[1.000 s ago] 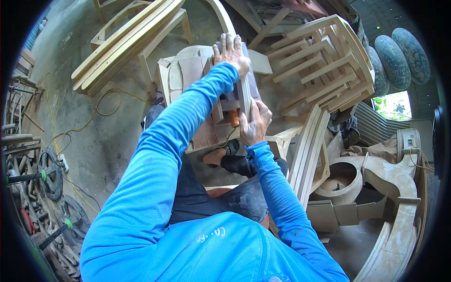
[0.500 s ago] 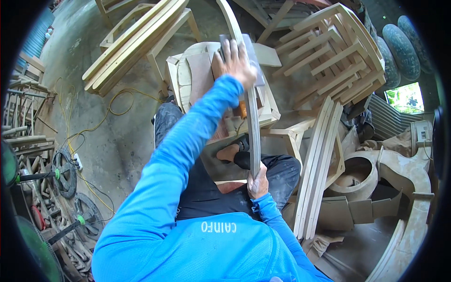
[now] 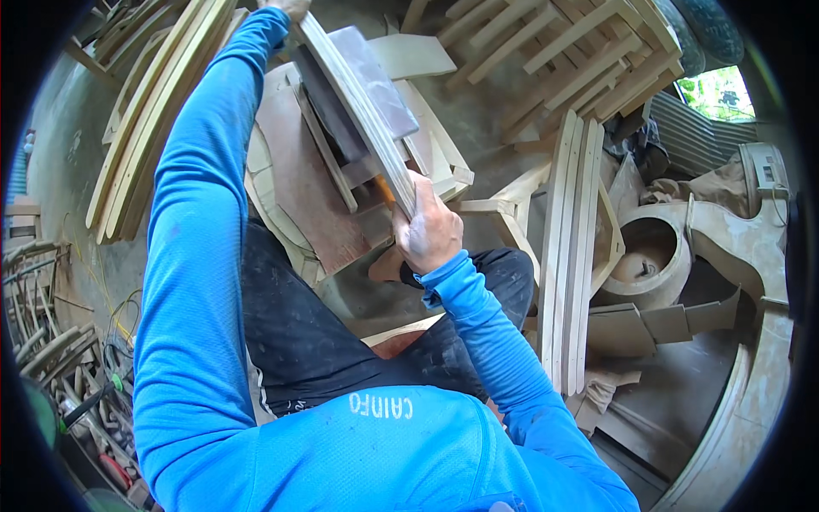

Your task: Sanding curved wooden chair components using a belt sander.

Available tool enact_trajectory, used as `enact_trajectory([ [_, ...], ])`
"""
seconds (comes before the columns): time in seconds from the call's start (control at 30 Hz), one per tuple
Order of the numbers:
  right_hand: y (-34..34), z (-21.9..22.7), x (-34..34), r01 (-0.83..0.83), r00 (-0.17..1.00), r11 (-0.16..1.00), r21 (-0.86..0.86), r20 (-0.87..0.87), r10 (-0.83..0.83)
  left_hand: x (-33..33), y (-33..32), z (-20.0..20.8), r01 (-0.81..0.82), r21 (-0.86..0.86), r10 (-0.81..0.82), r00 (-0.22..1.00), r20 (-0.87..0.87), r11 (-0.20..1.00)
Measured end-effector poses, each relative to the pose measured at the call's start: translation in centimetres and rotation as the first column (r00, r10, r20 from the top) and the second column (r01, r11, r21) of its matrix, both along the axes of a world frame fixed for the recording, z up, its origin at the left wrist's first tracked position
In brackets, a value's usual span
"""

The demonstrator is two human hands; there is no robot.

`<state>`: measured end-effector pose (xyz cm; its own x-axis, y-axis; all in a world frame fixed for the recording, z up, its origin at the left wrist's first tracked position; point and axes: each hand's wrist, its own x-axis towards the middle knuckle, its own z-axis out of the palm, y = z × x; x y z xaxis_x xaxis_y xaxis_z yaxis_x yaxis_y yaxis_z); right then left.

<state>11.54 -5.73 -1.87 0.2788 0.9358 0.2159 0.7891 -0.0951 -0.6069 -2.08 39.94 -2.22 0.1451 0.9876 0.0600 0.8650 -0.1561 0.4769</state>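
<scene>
A long, slightly curved wooden strip [image 3: 363, 115] slants across the work in front of me. My right hand [image 3: 431, 226] is closed round its near end, above my knee. At the top edge my left hand [image 3: 290, 7], partly cut off, is at the far end with its fingers closed on the wood. Beneath the strip lies a grey, flat, smooth-looking sheet [image 3: 380, 90], showing on both sides of it. The sheet rests over a low wooden work stand with a reddish-brown board [image 3: 299, 162]. Something orange [image 3: 384, 188] shows beside my right hand, mostly hidden.
Long wooden rails [image 3: 162, 111] are stacked at the far left, more rails [image 3: 567, 256] lean at my right. Slatted wooden frames [image 3: 580, 60] pile up at the far right. A round hollow wooden piece [image 3: 644, 256] and cardboard [image 3: 665, 324] lie right; wood scraps [image 3: 68, 367] crowd the left.
My left hand has left the grey sheet and moved up and left to the strip's far end. My right hand has moved forward with the strip, which now slants left. The view has shifted.
</scene>
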Motion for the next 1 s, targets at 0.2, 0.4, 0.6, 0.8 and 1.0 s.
enact_trajectory([
  [0.2,-4.4,-0.2,0.9,-0.075,0.996,0.997,0.015,-0.055,0.076,-0.9,-1.5,-0.8,0.286,0.158,-0.134,0.779,-0.612,0.945],
  [0.4,-17.0,-1.2,3.8,-0.053,0.999,0.989,-0.139,-0.011,0.052,3.2,-19.8,2.0,0.172,0.177,-0.166,0.985,-0.048,0.969],
  [0.6,-31.7,1.6,5.7,0.007,1.0,0.969,-0.248,-0.026,-0.014,4.2,-34.8,6.8,0.184,0.202,-0.208,0.972,0.105,0.962],
  [0.8,-45.3,3.9,7.0,0.18,0.975,0.875,-0.449,-0.034,-0.219,2.4,-36.7,9.6,0.295,0.197,-0.325,0.935,0.142,0.935],
  [1.0,-49.9,5.8,7.3,0.285,0.938,0.838,-0.465,-0.046,-0.344,2.7,-40.8,10.8,0.305,0.218,-0.342,0.926,0.159,0.927],
])
